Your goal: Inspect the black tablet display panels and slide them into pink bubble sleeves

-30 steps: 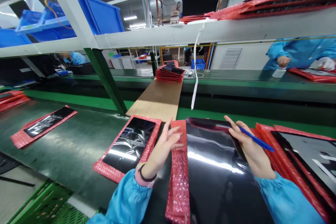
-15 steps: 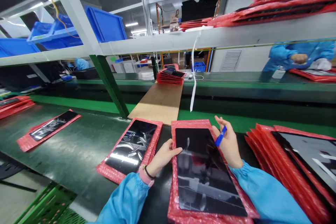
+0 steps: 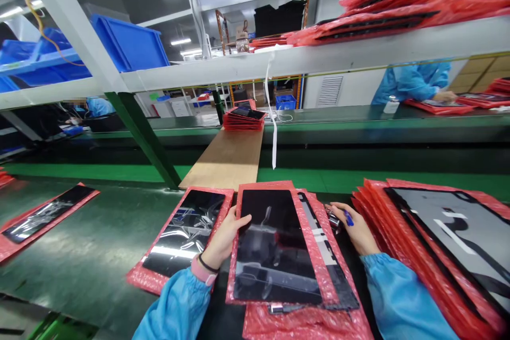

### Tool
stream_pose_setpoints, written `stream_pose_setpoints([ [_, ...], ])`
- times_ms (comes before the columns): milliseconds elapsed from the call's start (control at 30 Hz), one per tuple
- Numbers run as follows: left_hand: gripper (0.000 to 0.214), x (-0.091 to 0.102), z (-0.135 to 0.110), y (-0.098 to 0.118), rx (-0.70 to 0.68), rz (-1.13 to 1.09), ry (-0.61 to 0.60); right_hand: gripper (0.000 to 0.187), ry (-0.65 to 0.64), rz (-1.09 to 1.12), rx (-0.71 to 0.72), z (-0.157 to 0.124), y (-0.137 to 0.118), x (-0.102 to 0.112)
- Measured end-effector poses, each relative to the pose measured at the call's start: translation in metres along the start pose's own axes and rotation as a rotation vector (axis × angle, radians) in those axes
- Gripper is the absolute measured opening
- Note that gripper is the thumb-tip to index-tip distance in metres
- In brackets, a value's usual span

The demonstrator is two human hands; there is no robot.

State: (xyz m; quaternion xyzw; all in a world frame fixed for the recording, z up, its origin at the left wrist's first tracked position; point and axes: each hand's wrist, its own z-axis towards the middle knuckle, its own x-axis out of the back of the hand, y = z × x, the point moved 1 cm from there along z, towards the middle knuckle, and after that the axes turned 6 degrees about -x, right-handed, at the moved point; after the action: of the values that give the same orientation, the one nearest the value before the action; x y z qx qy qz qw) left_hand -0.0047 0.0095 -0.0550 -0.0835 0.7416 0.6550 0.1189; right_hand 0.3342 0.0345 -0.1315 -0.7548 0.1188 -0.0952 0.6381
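We see the left hand (image 3: 223,236) with its grip closed on the left edge of a dark panel (image 3: 274,247) in red wrap, thumb over the rim. The panel lies on a second wrapped panel (image 3: 330,271) on the bench (image 3: 91,239), skewed across it. The right hand (image 3: 354,226) rests just right of the panel, its grip clamped on a blue pen (image 3: 348,218). Another wrapped panel (image 3: 185,228) lies just left, a red stack (image 3: 446,234) to the right.
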Motion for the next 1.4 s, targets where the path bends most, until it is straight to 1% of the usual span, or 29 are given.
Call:
stream_pose_setpoints([
  [67, 0.049, 0.001, -0.001, 0.0, 0.013, -0.014, -0.018, 0.027, -0.005, 0.021, -0.003, -0.001, 0.001, 0.0],
  [133, 0.049, 0.006, -0.001, 0.003, 0.024, -0.011, -0.024, 0.027, -0.006, 0.045, 0.01, -0.003, 0.003, 0.0],
  [233, 0.049, 0.026, -0.002, 0.012, 0.03, 0.011, 0.005, 0.028, 0.002, 0.081, 0.045, -0.004, 0.008, 0.0],
  [333, 0.049, 0.061, -0.001, 0.025, 0.018, 0.041, 0.062, 0.027, 0.017, 0.095, 0.076, -0.003, 0.012, 0.0],
  [467, 0.047, 0.119, -0.004, 0.045, 0.004, 0.076, 0.125, 0.025, 0.041, 0.073, 0.101, -0.002, 0.015, -0.001],
  [567, 0.053, 0.161, -0.008, 0.056, 0.007, 0.102, 0.144, 0.024, 0.062, 0.047, 0.12, 0.0, 0.015, -0.002],
  [633, 0.055, 0.185, -0.011, 0.059, 0.023, 0.127, 0.153, 0.023, 0.093, 0.022, 0.139, 0.0, 0.014, -0.003],
  [733, 0.055, 0.211, -0.011, 0.059, 0.064, 0.167, 0.15, 0.023, 0.181, -0.015, 0.198, -0.005, 0.007, -0.006],
  [833, 0.055, 0.222, -0.005, 0.057, 0.078, 0.215, 0.137, 0.036, 0.261, -0.014, 0.291, -0.02, -0.008, -0.011],
  [900, 0.053, 0.221, 0.0, 0.057, 0.07, 0.26, 0.125, 0.043, 0.256, 0.006, 0.33, -0.035, -0.022, -0.016],
  [967, 0.049, 0.215, 0.005, 0.06, 0.046, 0.319, 0.119, 0.04, 0.178, 0.033, 0.312, -0.051, -0.036, -0.021],
  [1033, 0.041, 0.206, 0.009, 0.065, 0.008, 0.391, 0.13, 0.04, 0.034, 0.062, 0.24, -0.067, -0.048, -0.025],
  [1100, 0.032, 0.196, 0.012, 0.07, -0.04, 0.459, 0.164, 0.052, -0.124, 0.08, 0.147, -0.082, -0.058, -0.03],
  [1167, 0.027, 0.181, 0.014, 0.073, -0.1, 0.505, 0.204, 0.062, -0.268, 0.057, 0.088, -0.095, -0.064, -0.034],
  [1200, 0.027, 0.17, 0.013, 0.073, -0.131, 0.515, 0.216, 0.061, -0.316, 0.026, 0.081, -0.101, -0.065, -0.036],
  [1267, 0.029, 0.141, 0.01, 0.068, -0.175, 0.513, 0.202, 0.049, -0.349, -0.06, 0.097, -0.112, -0.064, -0.04],
  [1333, 0.029, 0.103, 0.003, 0.059, -0.173, 0.481, 0.13, 0.036, -0.297, -0.152, 0.131, -0.118, -0.06, -0.042],
  [1400, 0.026, 0.063, -0.008, 0.047, -0.104, 0.41, -0.011, 0.036, -0.223, -0.228, 0.164, -0.122, -0.055, -0.044],
])
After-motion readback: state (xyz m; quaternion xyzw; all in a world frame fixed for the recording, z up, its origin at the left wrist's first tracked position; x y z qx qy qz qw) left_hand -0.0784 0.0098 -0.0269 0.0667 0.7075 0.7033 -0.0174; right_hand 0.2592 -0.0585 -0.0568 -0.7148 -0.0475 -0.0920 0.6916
